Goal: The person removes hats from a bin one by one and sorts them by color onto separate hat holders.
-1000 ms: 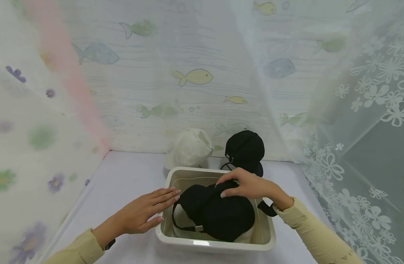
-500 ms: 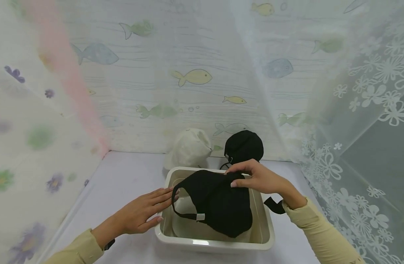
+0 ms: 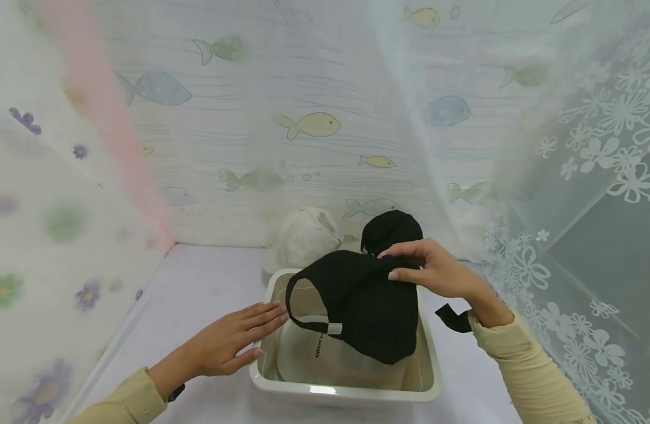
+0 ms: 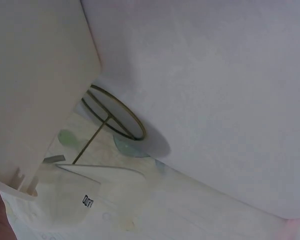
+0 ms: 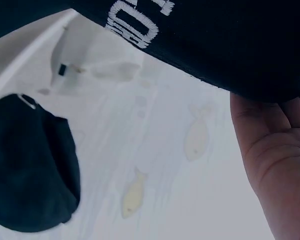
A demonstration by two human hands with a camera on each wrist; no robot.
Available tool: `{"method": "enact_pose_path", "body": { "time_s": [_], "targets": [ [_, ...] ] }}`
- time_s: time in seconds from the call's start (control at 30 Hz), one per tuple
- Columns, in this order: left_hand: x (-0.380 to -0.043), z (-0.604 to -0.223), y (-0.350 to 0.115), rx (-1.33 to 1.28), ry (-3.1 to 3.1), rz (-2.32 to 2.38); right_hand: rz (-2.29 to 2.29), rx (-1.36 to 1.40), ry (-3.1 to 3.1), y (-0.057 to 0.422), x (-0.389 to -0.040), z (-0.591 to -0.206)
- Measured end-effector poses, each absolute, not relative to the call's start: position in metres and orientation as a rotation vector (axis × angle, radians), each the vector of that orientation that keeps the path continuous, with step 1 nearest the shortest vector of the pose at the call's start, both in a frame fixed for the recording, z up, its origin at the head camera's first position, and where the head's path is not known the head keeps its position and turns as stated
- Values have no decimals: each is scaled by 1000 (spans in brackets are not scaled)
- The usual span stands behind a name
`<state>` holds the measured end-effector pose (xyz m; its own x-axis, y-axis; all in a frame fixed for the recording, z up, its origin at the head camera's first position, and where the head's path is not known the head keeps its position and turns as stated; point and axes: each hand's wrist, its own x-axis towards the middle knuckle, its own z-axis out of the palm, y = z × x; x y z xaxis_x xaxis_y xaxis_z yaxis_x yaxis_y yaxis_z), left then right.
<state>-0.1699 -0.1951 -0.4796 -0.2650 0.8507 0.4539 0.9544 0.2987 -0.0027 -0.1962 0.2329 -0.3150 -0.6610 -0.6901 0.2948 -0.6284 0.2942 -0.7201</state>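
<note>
My right hand [image 3: 441,272] pinches a black cap [image 3: 369,303] between thumb and fingers, raised over the right part of a cream plastic bin [image 3: 325,389]. Its back strap with a small silver buckle faces left. White embroidered letters show on this black cap [image 5: 225,45] in the right wrist view. Below it, inside the bin, lies a cream cap [image 3: 325,359] with dark letters, partly covered from sight. My left hand [image 3: 234,341] rests with straight fingers on the bin's left rim.
Behind the bin stand a white cap [image 3: 303,238] and another black cap [image 3: 392,228], partly hidden. The left wrist view shows a brass-coloured wire stand [image 4: 109,118] with a ring base beside the white cap. Fish-printed and flowered sheer curtains [image 3: 314,125] enclose the white table [image 3: 208,277].
My right hand has lifted the black cap up and to the right out of the bin, uncovering the cream cap beneath. My left hand has stayed on the rim.
</note>
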Motion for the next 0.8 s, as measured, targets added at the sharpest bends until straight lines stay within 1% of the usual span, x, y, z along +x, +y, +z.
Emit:
{"method": "enact_pose_path", "body": {
  "time_s": [0.2,0.53,0.8],
  "targets": [
    [-169,-479,-194,-1616,-2216,-398,-1351,-1304,2523,241,-197,-299],
    [-159,-473,-190,-1608,-2207,-409,-1385,-1227,2654,258,-195,-275],
    [-153,-469,-189,-1607,-2193,-400,-1513,-1190,2664,276,-202,-258]
  ]
}}
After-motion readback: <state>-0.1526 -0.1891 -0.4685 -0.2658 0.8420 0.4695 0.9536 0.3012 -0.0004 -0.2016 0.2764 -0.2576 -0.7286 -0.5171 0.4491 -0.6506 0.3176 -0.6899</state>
